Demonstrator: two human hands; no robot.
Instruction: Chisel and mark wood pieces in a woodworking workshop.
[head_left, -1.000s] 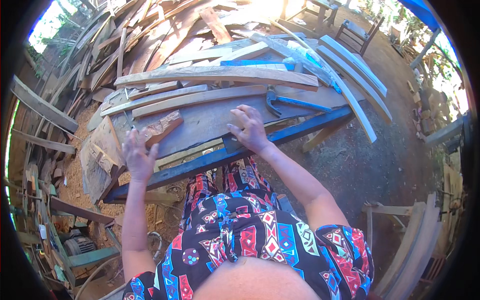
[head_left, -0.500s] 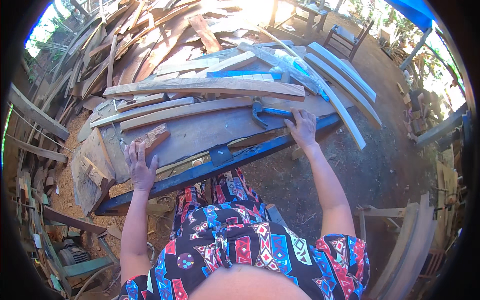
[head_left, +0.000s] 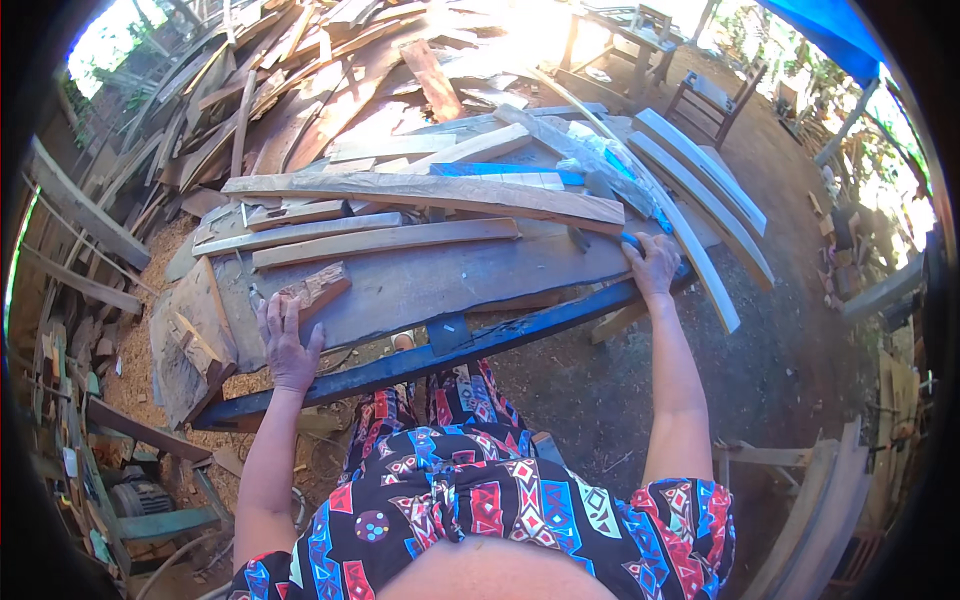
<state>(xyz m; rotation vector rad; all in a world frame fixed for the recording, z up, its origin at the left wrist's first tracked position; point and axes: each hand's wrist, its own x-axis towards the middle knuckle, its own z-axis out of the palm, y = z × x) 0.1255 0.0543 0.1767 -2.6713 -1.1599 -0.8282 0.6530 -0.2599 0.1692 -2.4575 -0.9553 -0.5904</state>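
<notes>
My right hand [head_left: 653, 265] is closed round the blue handle of a hammer [head_left: 629, 240] near the bench's right end. The hammer's head lies partly hidden by the right end of a long, thick wooden beam [head_left: 420, 192]. At the left, my left hand [head_left: 290, 345] rests with fingers stretched and thumb apart, its fingertips against a short, rough reddish-brown wood block [head_left: 318, 288]. Both hands are over a worn workbench [head_left: 430, 280] with a dark front rail [head_left: 400, 372]. Behind the block lie two narrow wooden strips, the nearer one [head_left: 385, 243] pale brown.
Long pale curved slats [head_left: 700, 185] overhang the bench's right side. A tilted plank piece [head_left: 205, 310] stands at its left end. Beyond rises a heap of scrap boards [head_left: 300, 110]. A chair [head_left: 715, 100] stands back right; a motor [head_left: 145, 500] sits low at left.
My right hand has moved right with the hammer, drawing its head toward the long beam's end. My left hand stays at the wood block. The view has shifted slightly.
</notes>
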